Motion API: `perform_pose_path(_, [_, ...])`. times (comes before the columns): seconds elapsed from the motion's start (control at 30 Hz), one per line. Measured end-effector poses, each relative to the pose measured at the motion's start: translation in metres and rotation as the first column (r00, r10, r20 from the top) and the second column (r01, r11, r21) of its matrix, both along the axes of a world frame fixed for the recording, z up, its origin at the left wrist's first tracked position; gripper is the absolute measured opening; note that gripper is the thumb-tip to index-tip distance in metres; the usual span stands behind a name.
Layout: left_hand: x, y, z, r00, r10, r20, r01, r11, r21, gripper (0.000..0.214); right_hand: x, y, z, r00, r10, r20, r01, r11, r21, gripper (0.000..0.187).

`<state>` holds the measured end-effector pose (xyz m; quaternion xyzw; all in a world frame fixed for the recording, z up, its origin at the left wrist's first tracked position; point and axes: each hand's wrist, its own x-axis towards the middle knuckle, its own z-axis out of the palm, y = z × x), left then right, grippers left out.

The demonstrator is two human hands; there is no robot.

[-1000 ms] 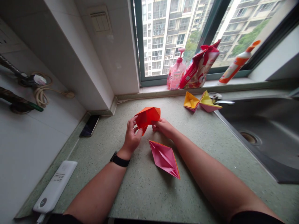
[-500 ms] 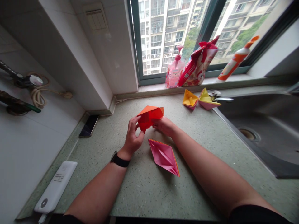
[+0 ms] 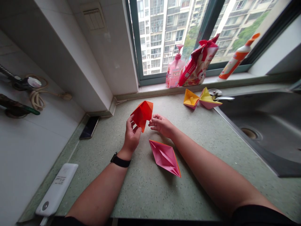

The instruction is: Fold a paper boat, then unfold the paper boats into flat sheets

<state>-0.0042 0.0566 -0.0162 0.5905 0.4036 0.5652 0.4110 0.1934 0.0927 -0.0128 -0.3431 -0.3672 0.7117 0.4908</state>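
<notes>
My left hand (image 3: 131, 135) pinches a folded orange paper piece (image 3: 142, 114) and holds it above the speckled green counter (image 3: 145, 188). My right hand (image 3: 161, 124) hovers just right of the paper with its fingers loosely apart, holding nothing. A pink folded paper boat (image 3: 166, 157) lies flat on the counter below my right wrist. A black watch sits on my left wrist.
Two yellow-and-pink paper boats (image 3: 191, 99) (image 3: 208, 99) rest near the window sill. A pink pump bottle (image 3: 174, 72), a red bag (image 3: 199, 62) and an orange-capped bottle (image 3: 235, 59) stand on the sill. A steel sink (image 3: 263, 125) lies right; a phone (image 3: 89, 127) and white remote (image 3: 56, 190) left.
My right hand has let go of the orange paper. My left hand has turned the paper upright and lifted it slightly to the left.
</notes>
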Motion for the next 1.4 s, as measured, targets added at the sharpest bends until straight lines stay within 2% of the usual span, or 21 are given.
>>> perform_pose_path(0.1, [-0.002,0.004,-0.002,0.999,0.051,0.007,-0.051,0.999,-0.006,0.064,-0.006,-0.002,-0.004,0.989,-0.002,0.148,-0.012,0.996,0.094,0.04])
perform_pose_path(0.2, [-0.002,0.005,-0.004,0.999,0.052,0.003,-0.052,0.999,0.003,0.064,-0.012,-0.004,-0.007,0.968,0.003,0.249,-0.055,0.977,0.204,0.031])
perform_pose_path(0.37, [0.002,0.003,-0.009,0.998,0.05,-0.043,-0.047,0.997,0.067,0.068,-0.015,-0.005,-0.009,0.953,-0.055,0.299,-0.03,0.962,0.271,0.025])
perform_pose_path(0.63, [0.003,-0.002,-0.009,0.982,0.082,-0.169,-0.045,0.976,0.214,0.076,-0.014,-0.004,-0.01,0.966,0.005,0.258,-0.053,0.982,0.18,0.026])
perform_pose_path(0.9, [0.002,0.002,-0.016,0.954,0.115,-0.277,-0.02,0.946,0.322,0.081,-0.012,-0.005,-0.008,0.983,0.031,0.18,-0.047,0.995,0.085,0.032])
perform_pose_path(1.4, [-0.001,0.001,-0.019,0.918,0.16,-0.362,-0.008,0.922,0.386,0.085,-0.012,-0.005,-0.006,0.992,0.024,0.128,-0.029,0.999,0.037,0.032])
